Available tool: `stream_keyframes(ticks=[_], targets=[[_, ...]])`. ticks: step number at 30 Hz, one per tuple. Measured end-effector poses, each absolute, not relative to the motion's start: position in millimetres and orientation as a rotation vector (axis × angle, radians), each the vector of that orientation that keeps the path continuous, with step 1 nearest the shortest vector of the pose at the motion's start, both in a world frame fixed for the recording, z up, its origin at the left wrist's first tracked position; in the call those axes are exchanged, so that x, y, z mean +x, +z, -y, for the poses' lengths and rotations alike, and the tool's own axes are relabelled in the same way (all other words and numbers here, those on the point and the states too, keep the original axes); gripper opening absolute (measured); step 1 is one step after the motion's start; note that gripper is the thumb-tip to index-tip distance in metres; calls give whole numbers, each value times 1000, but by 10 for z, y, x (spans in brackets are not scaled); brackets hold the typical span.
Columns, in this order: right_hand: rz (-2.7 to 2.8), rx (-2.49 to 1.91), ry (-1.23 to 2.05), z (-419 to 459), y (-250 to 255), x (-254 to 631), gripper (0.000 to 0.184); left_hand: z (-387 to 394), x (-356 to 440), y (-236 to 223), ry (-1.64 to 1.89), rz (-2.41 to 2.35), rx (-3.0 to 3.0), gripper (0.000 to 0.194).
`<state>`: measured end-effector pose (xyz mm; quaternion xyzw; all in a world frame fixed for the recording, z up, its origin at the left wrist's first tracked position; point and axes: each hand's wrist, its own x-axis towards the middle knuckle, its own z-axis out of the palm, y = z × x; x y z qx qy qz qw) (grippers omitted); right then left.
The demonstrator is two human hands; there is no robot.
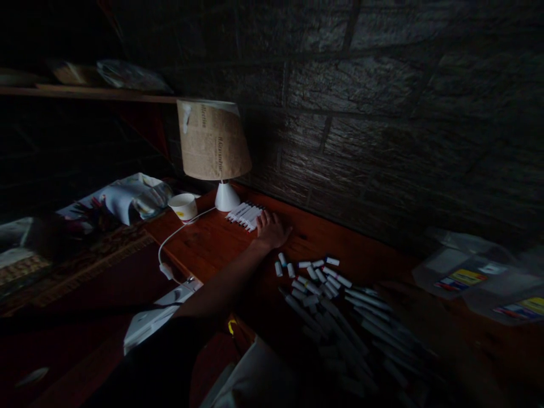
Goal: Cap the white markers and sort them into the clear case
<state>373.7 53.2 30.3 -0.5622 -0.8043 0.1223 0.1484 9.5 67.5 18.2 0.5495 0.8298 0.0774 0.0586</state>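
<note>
My left hand [272, 230] reaches out over the wooden table, fingers stretched and apart. Its fingertips are at the right end of a neat row of white markers [245, 216] lying side by side by the lamp. Dimly lit, my right hand [408, 303] is over the right edge of a heap of long pale pens or marker bodies [374, 311]; shadow hides its fingers. Between the hands, loose short white caps [312, 273] with coloured ends are scattered on the wood.
A lamp [227, 197] with a printed shade stands behind the marker row, beside a white cup [182, 207]. Its white cord [170, 233] hangs over the table's left edge. Clear plastic pouches [471, 275] lie at the right. A stone-block wall [361, 113] rises behind.
</note>
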Motion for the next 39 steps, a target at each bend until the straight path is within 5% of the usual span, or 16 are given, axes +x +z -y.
stream_keyframes(ticks=[29,39], targets=[[2348,-1390,767,-353,522,3629,32,-790,-70,74,242,-2547,1732,90],[2323,-1332,736,-374,520,3625,27,-822,47,114,923,-2319,2150,62]])
